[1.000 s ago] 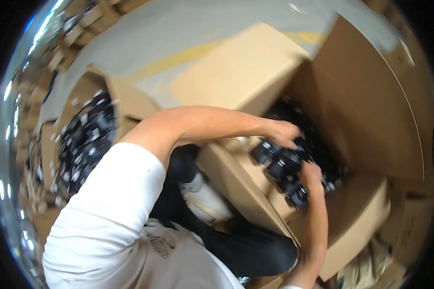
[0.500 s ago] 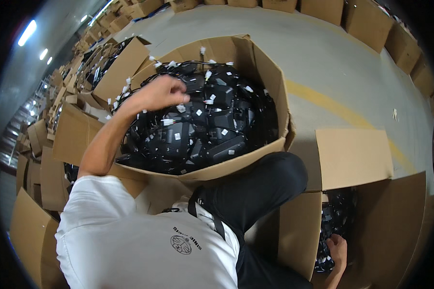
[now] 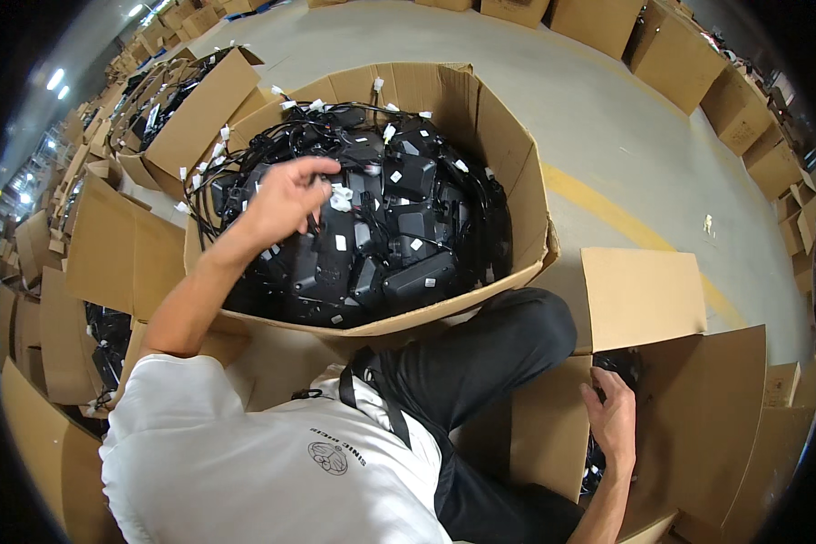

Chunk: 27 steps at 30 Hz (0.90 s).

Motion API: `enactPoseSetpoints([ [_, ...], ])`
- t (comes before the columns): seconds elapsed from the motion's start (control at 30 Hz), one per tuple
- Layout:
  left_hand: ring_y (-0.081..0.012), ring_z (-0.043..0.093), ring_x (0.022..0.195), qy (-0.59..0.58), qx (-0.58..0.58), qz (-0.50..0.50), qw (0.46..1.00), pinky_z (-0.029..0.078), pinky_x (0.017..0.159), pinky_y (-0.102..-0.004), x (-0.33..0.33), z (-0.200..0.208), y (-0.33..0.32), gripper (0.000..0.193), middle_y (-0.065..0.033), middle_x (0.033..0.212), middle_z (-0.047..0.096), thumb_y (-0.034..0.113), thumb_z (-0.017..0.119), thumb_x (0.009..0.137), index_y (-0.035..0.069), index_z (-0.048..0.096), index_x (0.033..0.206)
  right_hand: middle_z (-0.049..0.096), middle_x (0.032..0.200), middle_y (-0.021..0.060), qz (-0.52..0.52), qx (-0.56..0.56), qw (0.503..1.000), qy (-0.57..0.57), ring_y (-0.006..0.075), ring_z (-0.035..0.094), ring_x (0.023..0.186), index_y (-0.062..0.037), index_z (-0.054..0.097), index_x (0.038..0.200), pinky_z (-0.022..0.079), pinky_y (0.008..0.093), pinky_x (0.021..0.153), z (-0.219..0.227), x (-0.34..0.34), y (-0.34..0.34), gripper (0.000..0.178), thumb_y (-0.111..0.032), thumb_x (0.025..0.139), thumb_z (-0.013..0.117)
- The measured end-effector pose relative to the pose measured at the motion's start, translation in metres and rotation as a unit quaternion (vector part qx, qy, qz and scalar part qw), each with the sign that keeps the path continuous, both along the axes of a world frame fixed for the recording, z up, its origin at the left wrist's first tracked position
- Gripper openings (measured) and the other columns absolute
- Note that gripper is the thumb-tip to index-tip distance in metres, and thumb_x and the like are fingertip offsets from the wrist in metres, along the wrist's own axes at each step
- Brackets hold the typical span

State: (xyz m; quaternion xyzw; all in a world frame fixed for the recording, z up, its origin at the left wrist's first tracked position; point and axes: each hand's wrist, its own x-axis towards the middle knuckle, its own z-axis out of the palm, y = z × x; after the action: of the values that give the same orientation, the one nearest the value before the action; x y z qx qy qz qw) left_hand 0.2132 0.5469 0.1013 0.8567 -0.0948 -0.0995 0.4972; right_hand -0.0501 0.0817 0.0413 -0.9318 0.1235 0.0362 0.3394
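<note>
My left hand point(image 3: 286, 204) hovers over the left-middle of a large open carton point(image 3: 508, 150), fingers bent and apart, with no held object visible. Beneath it lie many black plastic housings point(image 3: 422, 276) with small white labels. Their black cables point(image 3: 272, 136) with white plugs gather along the carton's far and left sides, and a white connector point(image 3: 340, 198) sits beside my fingertips. At the lower right, my right hand point(image 3: 615, 417) is raised over a second open carton point(image 3: 698, 426), fingers loosely curved and apart. Black parts point(image 3: 618, 363) show inside it, partly hidden by that hand.
My bent knee point(image 3: 539, 331) lies between the two cartons. A raised cardboard flap point(image 3: 644, 297) stands at the second carton's far side. More open cartons point(image 3: 199, 113) holding black parts crowd the left. A yellow line point(image 3: 607, 208) crosses the grey floor, and boxes line the far edge.
My right hand has come up out of the second carton toward its far end. My left hand has shifted slightly left and down, its fingers spreading. The view has turned a little.
</note>
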Motion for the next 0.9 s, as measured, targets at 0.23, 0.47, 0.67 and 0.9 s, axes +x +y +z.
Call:
enactPoseSetpoints([
  [0.23, -0.0017, 0.056, 0.057, 0.03, -0.256, -0.087, 0.962, 0.045, 0.046, -0.0159, -0.019, 0.087, -0.09, 0.038, 0.0024, 0.07, 0.061, 0.02, 0.066, 0.098, -0.001, 0.062, 0.13, 0.045, 0.148, 0.0241, 0.151, -0.03, 0.949, -0.275, 0.0394, 0.044, 0.138, 0.0029, 0.038, 0.149, 0.036, 0.0499, 0.115, 0.08, 0.045, 0.136, 0.11, -0.036, 0.062, 0.093],
  [0.47, -0.0098, 0.065, 0.073, 0.108, -0.367, -0.251, 0.889, 0.054, 0.063, -0.0222, -0.039, 0.076, -0.176, 0.044, -0.0031, 0.089, 0.065, 0.025, 0.064, 0.1, -0.004, 0.057, 0.132, 0.067, 0.117, 0.0275, 0.071, -0.103, 0.852, -0.508, 0.0416, 0.067, 0.112, 0.0105, 0.062, 0.123, 0.053, 0.0459, 0.097, 0.065, 0.066, 0.136, 0.053, -0.003, 0.075, 0.078],
  [0.67, -0.0405, 0.069, 0.094, -0.147, 0.347, -0.322, 0.869, 0.055, 0.079, -0.0487, 0.04, -0.089, -0.126, 0.045, -0.025, 0.101, 0.07, 0.041, 0.063, 0.09, -0.004, 0.071, 0.094, 0.069, 0.11, 0.0112, -0.219, 0.044, 0.853, -0.472, 0.0171, 0.065, 0.094, 0.0049, 0.063, 0.119, 0.054, 0.0319, 0.085, 0.052, 0.012, 0.067, 0.032, -0.012, 0.093, 0.074],
  [0.9, -0.0416, 0.061, 0.11, -0.068, 0.386, -0.346, 0.852, 0.047, 0.094, -0.0481, -0.009, -0.167, -0.086, 0.063, -0.0261, 0.11, 0.065, 0.037, 0.082, 0.075, -0.002, 0.054, 0.116, 0.068, 0.108, 0.0091, -0.349, 0.448, 0.737, -0.368, 0.0192, 0.07, 0.093, -0.0012, 0.058, 0.12, 0.061, 0.0349, 0.075, 0.061, -0.012, 0.021, 0.032, -0.019, 0.095, 0.068],
])
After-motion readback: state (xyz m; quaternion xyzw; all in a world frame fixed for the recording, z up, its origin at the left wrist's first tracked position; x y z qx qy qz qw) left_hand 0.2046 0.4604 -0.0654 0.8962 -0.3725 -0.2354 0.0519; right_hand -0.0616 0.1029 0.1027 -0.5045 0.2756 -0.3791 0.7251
